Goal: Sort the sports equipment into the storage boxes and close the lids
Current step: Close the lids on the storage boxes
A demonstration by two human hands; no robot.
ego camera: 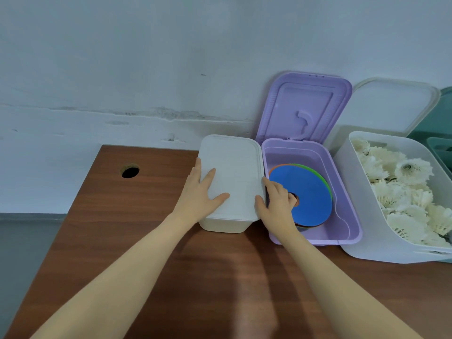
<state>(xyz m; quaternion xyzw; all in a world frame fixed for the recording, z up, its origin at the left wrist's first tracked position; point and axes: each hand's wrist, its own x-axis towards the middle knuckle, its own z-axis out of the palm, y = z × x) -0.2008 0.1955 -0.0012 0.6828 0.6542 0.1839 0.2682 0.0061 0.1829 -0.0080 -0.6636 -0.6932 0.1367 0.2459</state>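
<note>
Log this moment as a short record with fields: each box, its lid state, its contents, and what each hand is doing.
small white plastic box: lid down; contents hidden
lilac plastic box: hinged lid up; holds a stack of flat coloured discs, blue disc on top
large translucent white box: lid up; full of white feather shuttlecocks
left hand: flat on the small box's lid
right hand: at that lid's right edge, thumb on top
surface: brown wooden table

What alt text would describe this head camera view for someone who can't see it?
A person's left hand lies flat on the shut lid of a white box, and the right hand grips its right edge. Beside it on the brown table stand an open purple box holding coloured discs and an open box of shuttlecocks.
</note>
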